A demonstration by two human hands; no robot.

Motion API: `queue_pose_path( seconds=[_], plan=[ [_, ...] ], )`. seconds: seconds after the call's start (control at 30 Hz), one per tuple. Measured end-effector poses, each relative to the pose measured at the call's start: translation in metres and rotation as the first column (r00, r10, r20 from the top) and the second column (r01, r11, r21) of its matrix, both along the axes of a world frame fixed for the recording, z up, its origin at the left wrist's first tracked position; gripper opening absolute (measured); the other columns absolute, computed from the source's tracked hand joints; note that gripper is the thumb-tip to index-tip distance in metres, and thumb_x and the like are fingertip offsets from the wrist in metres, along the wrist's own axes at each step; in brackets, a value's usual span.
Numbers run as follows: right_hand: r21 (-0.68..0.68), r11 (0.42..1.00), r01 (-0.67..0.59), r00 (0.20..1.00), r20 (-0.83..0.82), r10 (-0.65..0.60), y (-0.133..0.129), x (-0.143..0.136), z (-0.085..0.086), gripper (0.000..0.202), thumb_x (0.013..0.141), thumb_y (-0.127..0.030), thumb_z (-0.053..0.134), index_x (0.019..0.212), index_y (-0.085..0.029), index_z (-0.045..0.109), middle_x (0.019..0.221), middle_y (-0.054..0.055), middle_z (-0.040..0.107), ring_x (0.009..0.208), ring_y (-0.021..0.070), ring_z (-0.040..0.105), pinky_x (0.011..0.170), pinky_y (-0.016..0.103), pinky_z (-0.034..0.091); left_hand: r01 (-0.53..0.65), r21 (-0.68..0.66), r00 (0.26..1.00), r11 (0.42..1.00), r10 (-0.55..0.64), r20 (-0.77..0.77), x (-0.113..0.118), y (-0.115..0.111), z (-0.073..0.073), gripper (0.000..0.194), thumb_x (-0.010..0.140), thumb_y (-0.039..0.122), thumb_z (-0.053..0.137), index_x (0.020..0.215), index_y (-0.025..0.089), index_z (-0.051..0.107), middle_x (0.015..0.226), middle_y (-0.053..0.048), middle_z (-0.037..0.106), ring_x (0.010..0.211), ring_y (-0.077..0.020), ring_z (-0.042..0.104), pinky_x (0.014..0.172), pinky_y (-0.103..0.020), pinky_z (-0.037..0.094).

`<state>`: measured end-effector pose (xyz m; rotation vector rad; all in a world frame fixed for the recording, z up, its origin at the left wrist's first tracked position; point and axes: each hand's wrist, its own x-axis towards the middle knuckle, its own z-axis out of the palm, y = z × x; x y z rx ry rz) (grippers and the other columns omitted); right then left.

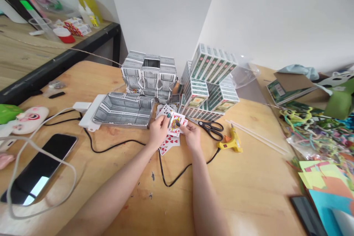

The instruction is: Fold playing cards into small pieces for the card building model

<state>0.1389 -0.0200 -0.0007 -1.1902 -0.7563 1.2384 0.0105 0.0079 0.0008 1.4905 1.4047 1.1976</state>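
Several playing cards [174, 124] are held face up between my hands at the middle of the table. My left hand [159, 129] pinches cards at their left side, thumb on top. On the right side, my right hand [191, 135] grips a face card and the cards by it. More loose cards [170, 142] lie on the table beneath, some red hearts among them. Just behind is an open tray made of grey patterned cards [124, 110]. A larger boxy structure of the same cards [151, 73] stands behind it.
Stacked green-and-white card boxes [204, 88] stand at the back right. Scissors [211, 128], a yellow glue gun [232, 142] with a black cord and clear glue sticks [257, 137] lie right of my hands. A phone [41, 167] and white cable lie at left.
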Motion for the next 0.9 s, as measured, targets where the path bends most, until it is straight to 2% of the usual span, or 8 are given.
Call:
queue_pose_path(
  seconds=[0.13, 0.23, 0.4, 0.5, 0.63, 0.9],
  plan=[
    [0.012, 0.996, 0.086, 0.996, 0.015, -0.086, 0.0013, 0.0079, -0.0013, 0.018, 0.062, -0.033, 0.071, 0.069, -0.018, 0.064, 0.061, -0.001, 0.067, 0.054, 0.0145, 0.058, 0.059, 0.028, 0.046, 0.162, -0.081, 0.975, 0.983, -0.147, 0.167, -0.0016, 0.0000, -0.0010, 0.026, 0.081, 0.038, 0.048, 0.075, 0.016, 0.060, 0.060, 0.001, 0.054, 0.057, -0.0117, 0.048, 0.054, -0.021, 0.037],
    [0.011, 0.996, 0.083, 0.996, 0.029, -0.084, 0.0019, 0.0096, -0.0024, 0.019, 0.061, -0.034, 0.071, 0.068, -0.018, 0.063, 0.061, 0.000, 0.066, 0.054, 0.0146, 0.057, 0.059, 0.029, 0.046, 0.228, -0.059, 0.965, 0.972, -0.217, 0.149, -0.0022, 0.0000, -0.0009, 0.015, 0.076, 0.030, 0.054, 0.076, 0.016, 0.058, 0.064, 0.001, 0.055, 0.058, -0.0107, 0.049, 0.054, -0.020, 0.037],
    [0.004, 0.996, 0.094, 0.990, 0.102, -0.094, 0.0028, 0.0074, -0.0038, 0.022, 0.061, -0.036, 0.071, 0.064, -0.017, 0.060, 0.059, 0.000, 0.065, 0.053, 0.0138, 0.056, 0.055, 0.027, 0.046, 0.196, -0.034, 0.980, 0.980, -0.194, 0.053, -0.0014, -0.0004, -0.0004, 0.011, 0.077, 0.025, 0.050, 0.069, 0.017, 0.052, 0.056, 0.005, 0.045, 0.052, -0.0085, 0.042, 0.050, -0.019, 0.033],
    [0.008, 0.996, 0.085, 0.989, 0.117, -0.085, 0.0032, 0.0073, -0.0036, 0.023, 0.061, -0.037, 0.070, 0.065, -0.017, 0.060, 0.059, 0.000, 0.065, 0.052, 0.0135, 0.056, 0.054, 0.026, 0.047, 0.175, -0.020, 0.985, 0.984, -0.174, 0.009, -0.0013, -0.0013, -0.0015, 0.010, 0.078, 0.025, 0.049, 0.074, 0.017, 0.052, 0.056, 0.005, 0.044, 0.051, -0.0084, 0.041, 0.050, -0.019, 0.033],
    [0.021, 1.000, 0.003, 0.998, 0.070, -0.005, 0.0029, 0.0071, -0.0024, 0.023, 0.062, -0.037, 0.070, 0.070, -0.018, 0.063, 0.064, 0.002, 0.069, 0.058, 0.0171, 0.061, 0.058, 0.029, 0.049, 0.183, -0.001, 0.983, 0.983, -0.183, -0.016, -0.0034, -0.0010, -0.0032, 0.011, 0.078, 0.026, 0.051, 0.083, 0.018, 0.052, 0.054, 0.007, 0.040, 0.049, -0.0082, 0.039, 0.050, -0.020, 0.032],
    [-0.029, 0.994, -0.108, 0.991, 0.071, 0.110, 0.0029, 0.0041, -0.0057, 0.027, 0.064, -0.039, 0.069, 0.078, -0.016, 0.065, 0.069, 0.004, 0.070, 0.060, 0.0195, 0.063, 0.058, 0.031, 0.050, 0.141, 0.022, 0.979, 0.990, -0.136, -0.149, -0.0059, 0.0012, -0.0035, 0.014, 0.082, 0.028, 0.045, 0.072, 0.018, 0.049, 0.049, 0.007, 0.035, 0.045, -0.0078, 0.034, 0.046, -0.021, 0.025]
  ],
)
